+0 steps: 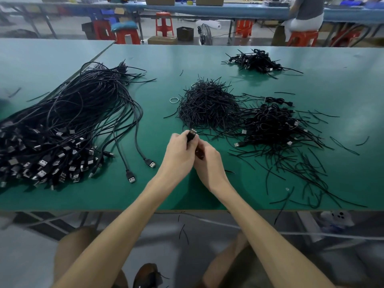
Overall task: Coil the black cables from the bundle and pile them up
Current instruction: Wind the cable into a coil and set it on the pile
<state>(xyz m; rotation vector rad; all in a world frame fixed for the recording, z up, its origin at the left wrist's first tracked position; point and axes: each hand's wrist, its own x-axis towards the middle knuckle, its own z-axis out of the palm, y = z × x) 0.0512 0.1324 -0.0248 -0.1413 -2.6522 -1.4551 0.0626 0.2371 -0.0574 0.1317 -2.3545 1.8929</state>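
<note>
I see the left hand [180, 153] and right hand [210, 163] both gripping one black cable [191, 135] at frame centre.

A broad green bench [207, 190] fills the near side of the room, and a second green bench [41, 55] butts against it at the far left. Beyond them a long blue-covered table [207, 11] spans the far side, carrying cardboard boxes [160, 0]. Red plastic stools [164, 23] stand beneath it beside a floor fan [204, 35]. A person [307, 13] sits on a stool at far right. The floor [158, 246] is grey, and soft light gleams off the bench top.
</note>
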